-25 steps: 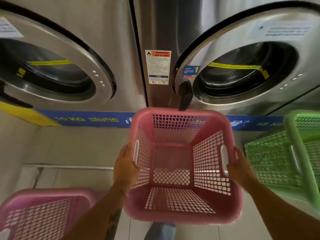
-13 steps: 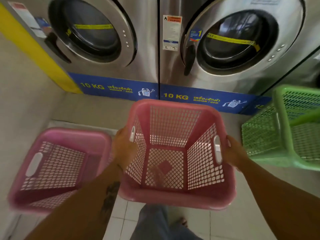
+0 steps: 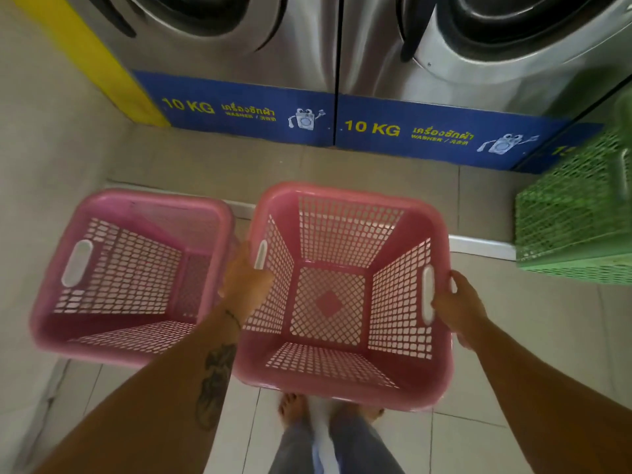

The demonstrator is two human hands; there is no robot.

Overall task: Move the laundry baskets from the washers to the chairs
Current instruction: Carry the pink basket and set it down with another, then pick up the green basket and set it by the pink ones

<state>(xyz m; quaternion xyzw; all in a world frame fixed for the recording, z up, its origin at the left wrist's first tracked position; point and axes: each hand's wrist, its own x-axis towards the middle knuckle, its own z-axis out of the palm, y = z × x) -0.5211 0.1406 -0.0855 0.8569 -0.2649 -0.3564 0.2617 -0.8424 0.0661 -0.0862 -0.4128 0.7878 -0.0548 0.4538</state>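
Observation:
I hold an empty pink laundry basket (image 3: 345, 388) in front of me, above the tiled floor. My left hand (image 3: 244, 283) grips its left rim at the handle slot, and my right hand (image 3: 456, 306) grips the right rim. A second pink basket (image 3: 219, 217), also empty, stands on the floor just left of my left hand. A green basket (image 3: 574, 213) stands at the right edge. Two steel washers (image 3: 307, 53) with blue "10 KG" bands fill the top of the view. No chairs are in view.
A beige wall (image 3: 44, 148) with a yellow strip closes the left side. A raised tiled step (image 3: 376, 176) runs along the washer bases. My bare feet (image 3: 294, 408) and trouser legs show below the held basket.
The view has pulled back and tilted down from the washers. The held pink basket has come away from the washer door, and the second pink basket now shows fully at the left.

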